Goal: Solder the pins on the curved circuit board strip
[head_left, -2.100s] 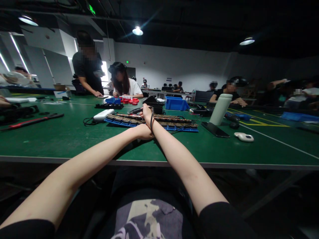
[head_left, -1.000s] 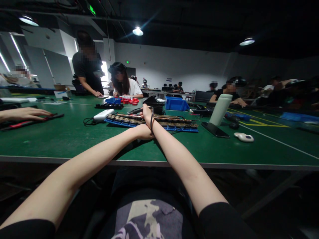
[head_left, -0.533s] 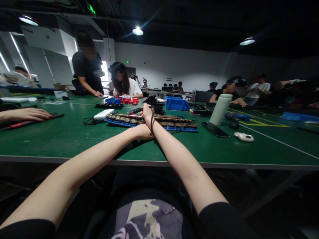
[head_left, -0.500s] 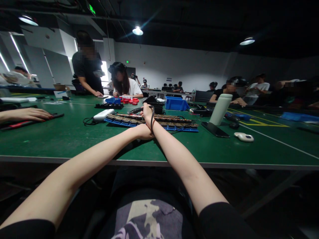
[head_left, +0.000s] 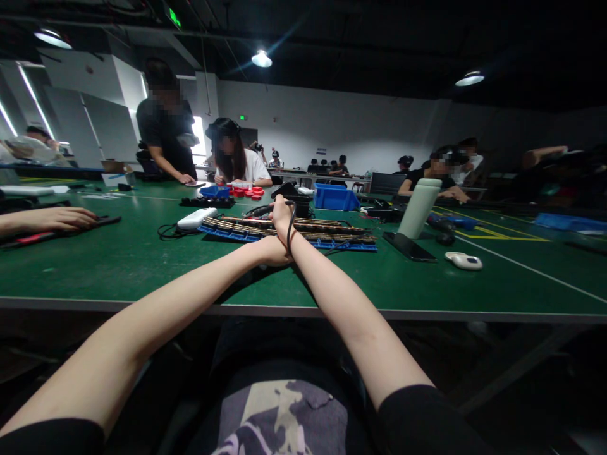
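A green table [head_left: 142, 272] is spreading across the scene, and hanging lamps [head_left: 262, 59] are glowing in a dim room. On the far side, a person in black [head_left: 164, 133] is standing at the left, and beside them a person in white [head_left: 253, 165] is leaning over red pieces [head_left: 246, 191]. A blue bin [head_left: 336, 197] is sitting on the far part of the table, right of those pieces. A green bottle [head_left: 421, 208], a phone [head_left: 410, 248] and a cream case [head_left: 465, 261] are resting on the right.

Both arms are reaching forward and meeting at mid-table. The left hand [head_left: 274, 251] is lying low under the right wrist; whether its fingers are holding anything cannot be told. The right hand [head_left: 281, 213] is bending its fingers beside a black cable [head_left: 294, 221], which is looping down across the wrist; its grip is unclear. The blue-and-gold strips [head_left: 341, 244] are lying just beyond and around the hands, with a white device [head_left: 196, 218] near their left end.

Both hands are keeping almost the same pose as before. A co-worker's hand [head_left: 64, 218] is now resting over a red-and-black tool [head_left: 35, 237] on the left, where two seconds ago the tool was uncovered.
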Demonstrator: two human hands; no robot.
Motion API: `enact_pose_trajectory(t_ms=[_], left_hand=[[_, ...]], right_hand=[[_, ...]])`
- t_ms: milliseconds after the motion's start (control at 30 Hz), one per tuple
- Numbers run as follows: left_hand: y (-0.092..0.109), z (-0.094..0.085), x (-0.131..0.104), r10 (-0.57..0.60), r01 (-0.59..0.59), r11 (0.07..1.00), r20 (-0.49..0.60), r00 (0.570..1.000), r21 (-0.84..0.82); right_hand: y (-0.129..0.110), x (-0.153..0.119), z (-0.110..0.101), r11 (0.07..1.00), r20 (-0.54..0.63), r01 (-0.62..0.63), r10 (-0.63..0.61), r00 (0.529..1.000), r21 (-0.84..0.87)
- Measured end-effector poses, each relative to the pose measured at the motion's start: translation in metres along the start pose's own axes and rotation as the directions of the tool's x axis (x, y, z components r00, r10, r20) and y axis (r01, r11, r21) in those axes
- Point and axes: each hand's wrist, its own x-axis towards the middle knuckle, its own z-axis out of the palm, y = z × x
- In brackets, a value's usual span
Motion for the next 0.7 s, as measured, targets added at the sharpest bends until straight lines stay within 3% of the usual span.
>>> enact_pose_trajectory(t_ms=[233,433,700], left_hand=[[0.004,-0.005,-0.002,-0.003,0.002,0.999,0.041,0.999,0.036],[0.004,-0.005,-0.004,0.017,-0.017,1.000,0.008,1.000,0.025],[0.003,-0.005,-0.003,-0.009,0.007,0.999,0.047,0.999,0.042]], right_hand=[[-0.006,-0.008,-0.004,0.998,-0.042,0.007,-0.009,0.999,-0.056],[-0.009,-0.012,-0.005,0.997,-0.037,0.022,-0.025,0.999,-0.078],[-0.002,-0.006,-0.001,0.991,-0.038,0.111,-0.115,0.993,-0.079]])
